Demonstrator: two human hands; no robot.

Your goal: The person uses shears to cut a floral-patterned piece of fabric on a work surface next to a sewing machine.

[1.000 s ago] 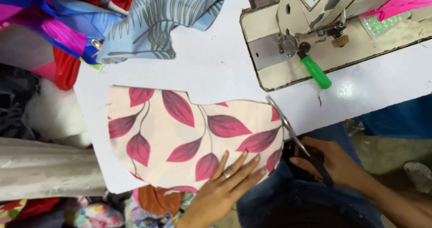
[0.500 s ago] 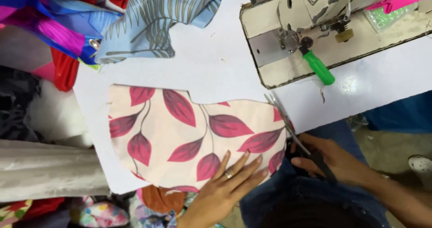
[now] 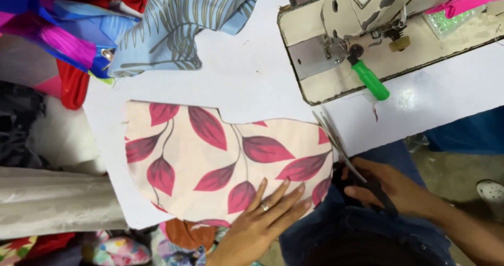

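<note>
The white table is the landmark here. At its far right corner sits the sewing machine, cream-coloured, with a green-handled tool lying on its base. Along the table's far left edge lies a heap of cloth: blue leaf print, red, magenta.

On the table's near half lies the cut fabric piece, cream with dark red leaves, flat, its long axis running left to right along the table's near edge. Its right end reaches the table's near right edge, where the scissors meet it.

The left hand lies flat, open, fingers spread, pressing the fabric piece down at its near edge, a ring on 1 finger. It holds nothing; it only pins the cloth.

The right hand sits just off the table's near edge, to the right of the fabric piece, closed around the dark handles of the scissors. The blades point away from the person and slightly left, lying along the piece's right edge, touching or just beside it; I cannot tell whether cloth sits between them.

So the cloth lies left of the right hand, and the blades run across its long axis. The left hand is the one on the cloth.
</note>
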